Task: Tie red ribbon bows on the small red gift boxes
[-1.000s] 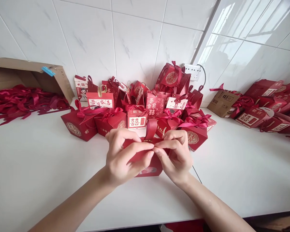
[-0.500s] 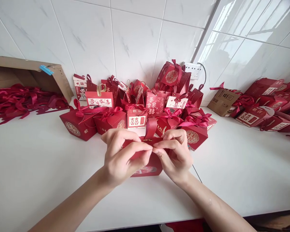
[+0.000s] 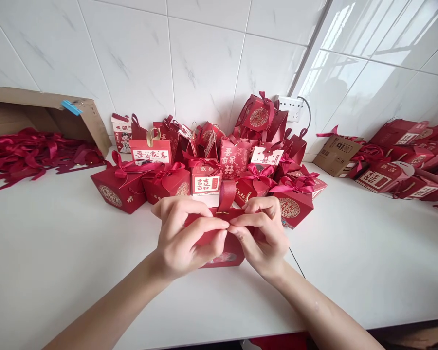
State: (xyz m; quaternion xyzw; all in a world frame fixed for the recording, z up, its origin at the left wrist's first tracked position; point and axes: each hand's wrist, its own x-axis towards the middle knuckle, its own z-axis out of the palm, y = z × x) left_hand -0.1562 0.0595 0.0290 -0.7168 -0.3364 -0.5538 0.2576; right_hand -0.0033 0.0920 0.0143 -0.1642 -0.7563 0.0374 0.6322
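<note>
A red gift box (image 3: 226,257) stands upright on the white table in front of me, with a dark red ribbon loop (image 3: 227,197) rising from its top edge and a small gold fastener at the loop's base. From the left, my left hand (image 3: 182,238) pinches the box's top just under the loop. My right hand (image 3: 263,236) does the same from the right, its fingertips meeting those of the left. Both hands hide much of the box's front; part of an oval picture shows low on it.
Behind the box, several red gift boxes (image 3: 166,183) with bows crowd against the tiled wall. At left lies a cardboard box (image 3: 98,121) spilling red ribbons (image 3: 25,155). More red boxes (image 3: 385,177) and a small brown carton (image 3: 336,154) sit at right. A power strip (image 3: 289,108) is on the wall.
Almost nothing differs. Both hands keep their pinch on the box top, with only a slight shift of the fingers and of the camera view.
</note>
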